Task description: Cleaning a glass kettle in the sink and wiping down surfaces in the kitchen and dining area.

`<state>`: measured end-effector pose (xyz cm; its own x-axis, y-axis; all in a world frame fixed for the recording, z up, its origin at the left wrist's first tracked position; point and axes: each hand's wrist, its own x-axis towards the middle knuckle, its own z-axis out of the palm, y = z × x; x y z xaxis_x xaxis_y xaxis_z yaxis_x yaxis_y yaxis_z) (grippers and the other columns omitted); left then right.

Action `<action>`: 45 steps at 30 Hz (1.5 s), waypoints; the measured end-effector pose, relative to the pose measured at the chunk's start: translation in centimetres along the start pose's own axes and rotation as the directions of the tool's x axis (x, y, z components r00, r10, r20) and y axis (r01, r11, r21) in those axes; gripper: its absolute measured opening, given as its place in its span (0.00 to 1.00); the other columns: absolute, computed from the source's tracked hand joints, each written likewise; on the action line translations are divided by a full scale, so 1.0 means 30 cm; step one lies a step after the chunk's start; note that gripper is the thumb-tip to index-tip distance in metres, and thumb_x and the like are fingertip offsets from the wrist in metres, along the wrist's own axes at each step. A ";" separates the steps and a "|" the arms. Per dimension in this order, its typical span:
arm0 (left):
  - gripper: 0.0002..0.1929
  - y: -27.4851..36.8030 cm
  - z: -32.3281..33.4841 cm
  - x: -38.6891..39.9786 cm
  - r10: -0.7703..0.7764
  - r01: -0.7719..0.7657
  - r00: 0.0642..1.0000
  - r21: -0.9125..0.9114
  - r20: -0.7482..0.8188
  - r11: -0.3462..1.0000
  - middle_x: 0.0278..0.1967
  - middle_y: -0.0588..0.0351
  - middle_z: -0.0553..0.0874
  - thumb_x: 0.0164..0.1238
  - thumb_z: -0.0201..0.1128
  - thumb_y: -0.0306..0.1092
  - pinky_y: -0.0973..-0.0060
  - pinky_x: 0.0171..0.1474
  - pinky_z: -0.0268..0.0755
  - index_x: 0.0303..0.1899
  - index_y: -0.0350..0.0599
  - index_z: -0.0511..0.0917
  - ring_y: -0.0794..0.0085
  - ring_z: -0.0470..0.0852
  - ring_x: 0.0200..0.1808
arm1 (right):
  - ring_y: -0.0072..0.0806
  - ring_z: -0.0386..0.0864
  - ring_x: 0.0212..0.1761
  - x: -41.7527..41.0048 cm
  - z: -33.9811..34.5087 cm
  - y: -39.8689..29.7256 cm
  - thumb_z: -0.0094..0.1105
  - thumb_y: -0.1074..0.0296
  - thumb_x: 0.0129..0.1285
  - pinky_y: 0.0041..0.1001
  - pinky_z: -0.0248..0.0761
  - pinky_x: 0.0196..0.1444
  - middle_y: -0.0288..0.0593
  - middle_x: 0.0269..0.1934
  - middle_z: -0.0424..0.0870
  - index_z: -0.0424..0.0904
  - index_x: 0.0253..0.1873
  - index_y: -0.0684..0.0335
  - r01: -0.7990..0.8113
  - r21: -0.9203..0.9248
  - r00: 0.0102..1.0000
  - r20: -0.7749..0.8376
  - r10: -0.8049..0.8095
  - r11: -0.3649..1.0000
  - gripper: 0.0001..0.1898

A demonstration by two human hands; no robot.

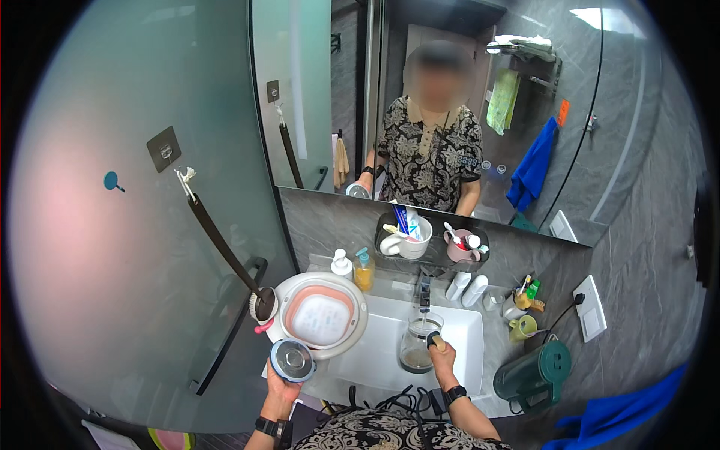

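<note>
My left hand [283, 389] holds a round lid [292, 360] with a blue rim and a see-through centre. It is raised over the left front of the counter, beside a collapsible pink and white basin [361, 315]. My right hand [444, 363] grips the handle of a glass jug [413, 346] inside the white rectangular sink [468, 337]. The jug's mouth is right under the faucet [424, 289], and a thin stream of water seems to run into it. Some liquid appears low in the jug; its exact level is hard to tell.
A dark green electric kettle [523, 371] stands right of the sink. Pump bottles [364, 275], two white bottles [475, 291] and cups [523, 328] line the counter. Black cables [405, 400] lie along its front. A long-handled brush [261, 304] hangs on the glass door [140, 270].
</note>
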<state>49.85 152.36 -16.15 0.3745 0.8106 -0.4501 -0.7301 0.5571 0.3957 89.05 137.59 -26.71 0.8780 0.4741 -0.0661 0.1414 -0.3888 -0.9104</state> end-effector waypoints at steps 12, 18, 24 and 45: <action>0.24 -0.011 0.047 -0.016 -0.005 0.005 1.000 0.025 0.007 1.000 0.52 0.57 0.85 0.73 0.47 0.59 0.51 0.56 0.76 0.54 0.54 0.80 0.60 0.82 0.55 | 0.18 0.74 0.33 0.020 0.023 0.116 0.63 0.69 0.60 0.22 0.69 0.36 0.33 0.32 0.79 0.78 0.45 0.66 0.173 0.099 0.981 0.070 -0.180 0.980 0.10; 0.23 -0.024 0.041 0.010 0.006 -0.006 1.000 0.029 -0.003 1.000 0.50 0.57 0.86 0.72 0.48 0.57 0.55 0.54 0.79 0.52 0.53 0.80 0.62 0.84 0.52 | 0.19 0.71 0.33 -0.040 -0.052 0.052 0.64 0.67 0.61 0.23 0.68 0.36 0.32 0.30 0.76 0.77 0.42 0.64 0.152 0.130 0.963 0.203 -0.177 0.980 0.09; 0.21 -0.035 0.095 0.012 -0.019 0.019 1.000 0.026 -0.003 0.999 0.47 0.58 0.87 0.72 0.50 0.56 0.57 0.51 0.80 0.50 0.53 0.81 0.63 0.85 0.49 | 0.18 0.72 0.35 -0.029 -0.080 0.077 0.64 0.68 0.62 0.23 0.68 0.38 0.32 0.32 0.77 0.77 0.42 0.63 0.099 0.175 0.959 0.247 -0.141 0.980 0.08; 0.20 -0.067 0.066 0.075 -0.080 0.076 0.997 0.159 0.021 0.984 0.47 0.64 0.86 0.69 0.51 0.58 0.58 0.51 0.79 0.49 0.57 0.81 0.65 0.84 0.49 | 0.20 0.77 0.37 -0.022 -0.306 -0.044 0.69 0.52 0.61 0.22 0.71 0.38 0.39 0.35 0.80 0.78 0.50 0.67 0.158 -0.231 0.967 0.233 -0.103 0.960 0.23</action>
<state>53.27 153.41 -16.37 0.4440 0.7671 -0.4631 -0.5997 0.6384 0.4824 92.49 130.54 -21.70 0.7278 0.6826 -0.0655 0.3801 -0.4811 -0.7900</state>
